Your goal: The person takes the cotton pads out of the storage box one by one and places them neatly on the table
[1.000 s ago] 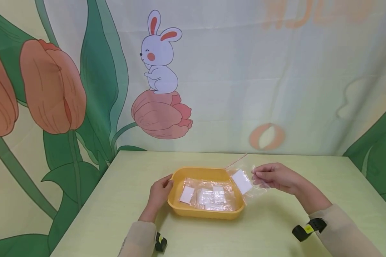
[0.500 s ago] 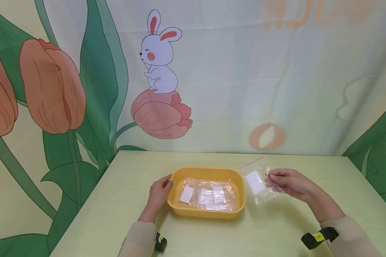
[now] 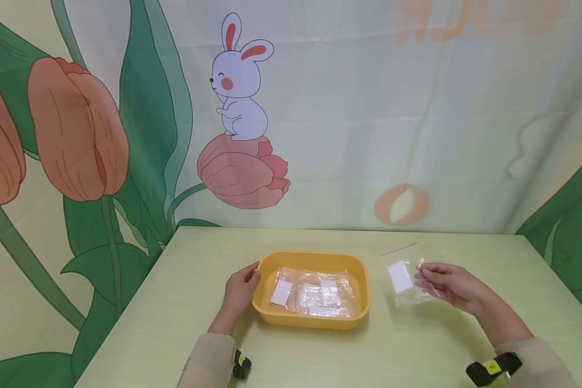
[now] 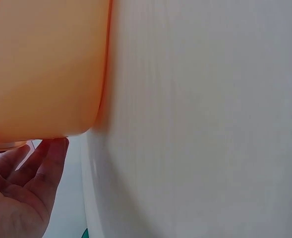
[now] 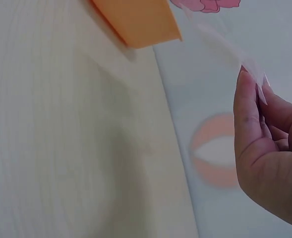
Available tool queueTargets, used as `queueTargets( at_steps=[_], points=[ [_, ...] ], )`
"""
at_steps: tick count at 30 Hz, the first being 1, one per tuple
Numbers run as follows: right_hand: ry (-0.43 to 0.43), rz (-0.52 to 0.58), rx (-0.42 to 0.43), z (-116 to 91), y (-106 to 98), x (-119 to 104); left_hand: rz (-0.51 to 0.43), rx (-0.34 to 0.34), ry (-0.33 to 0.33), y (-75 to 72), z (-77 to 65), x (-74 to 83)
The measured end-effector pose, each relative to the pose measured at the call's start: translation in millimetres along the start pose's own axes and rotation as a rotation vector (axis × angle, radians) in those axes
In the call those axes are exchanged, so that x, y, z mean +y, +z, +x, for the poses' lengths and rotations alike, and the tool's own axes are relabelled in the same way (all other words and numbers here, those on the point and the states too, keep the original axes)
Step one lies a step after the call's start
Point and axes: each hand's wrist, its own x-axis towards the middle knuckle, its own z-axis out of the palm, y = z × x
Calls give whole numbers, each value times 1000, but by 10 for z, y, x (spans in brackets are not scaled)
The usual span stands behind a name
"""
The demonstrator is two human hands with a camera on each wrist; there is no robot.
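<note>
Pale tabletop (image 3: 310, 355) bears a round-cornered yellow tray (image 3: 312, 321) (left grip (image 3: 240, 291) holding it), right grip (image 3: 452, 286) pinching a filmy clear bag (image 3: 402, 277).

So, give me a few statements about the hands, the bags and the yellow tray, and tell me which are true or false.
1. The right hand pinches a clear bag. True.
2. The left hand touches the yellow tray. True.
3. The pinched clear bag is directly over the yellow tray. False: it is to the tray's right.
4. A white rectangle shows in the pinched bag. True.
5. The yellow tray is empty. False: clear bags lie inside.
</note>
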Motion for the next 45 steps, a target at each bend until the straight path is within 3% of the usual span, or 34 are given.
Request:
queueTargets(
  at_steps=[9, 17, 27, 36, 45],
  points=[
    [45, 29, 86, -36, -150, 170, 3, 2, 13, 2, 16, -18],
    [94, 31, 103, -71, -260, 292, 6, -3, 58, -20, -8, -15],
    [136, 35, 137, -106, -320, 359, 14, -7, 45, -27, -16, -21],
    [172, -105, 254, -118, -348, 384, 15, -5, 25, -22, -11, -9],
    [218, -253, 363, -100, -364, 387, 12, 2, 47, -31, -18, 0]
  ],
)
